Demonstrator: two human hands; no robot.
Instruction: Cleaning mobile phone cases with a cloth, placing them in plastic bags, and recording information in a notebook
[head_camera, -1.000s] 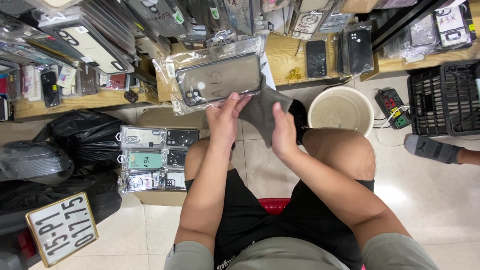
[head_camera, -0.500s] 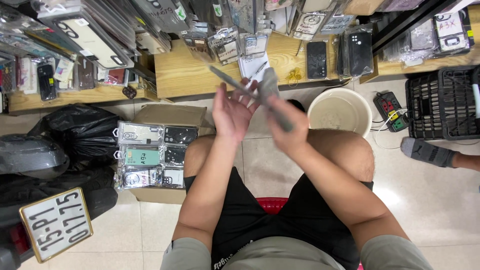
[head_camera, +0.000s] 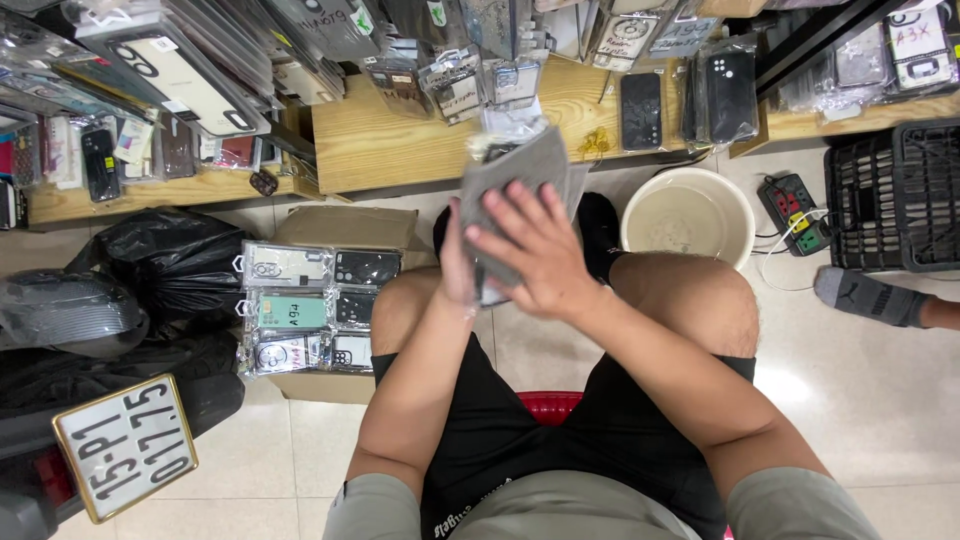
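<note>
My left hand (head_camera: 456, 262) grips the lower left edge of a bagged dark phone case (head_camera: 497, 140), held upright above my knees. My right hand (head_camera: 535, 255) lies flat with fingers spread over a grey cloth (head_camera: 520, 170), pressing it against the face of the case. The cloth covers most of the case; only the clear plastic bag shows at its top. I sit on a red stool (head_camera: 548, 408).
A cardboard box (head_camera: 340, 228) with several bagged phone cases stands left of my knee. Wooden shelves (head_camera: 380, 150) hold more cases. A beige basin (head_camera: 688, 215), a power strip (head_camera: 792, 212) and black crates (head_camera: 895, 195) lie right; another person's socked foot (head_camera: 865, 297) too. Black bags (head_camera: 165, 265) left.
The case, first held flat and facing me, was flipped over in both hands; now it stands upright with my right hand pressing the cloth across it.
</note>
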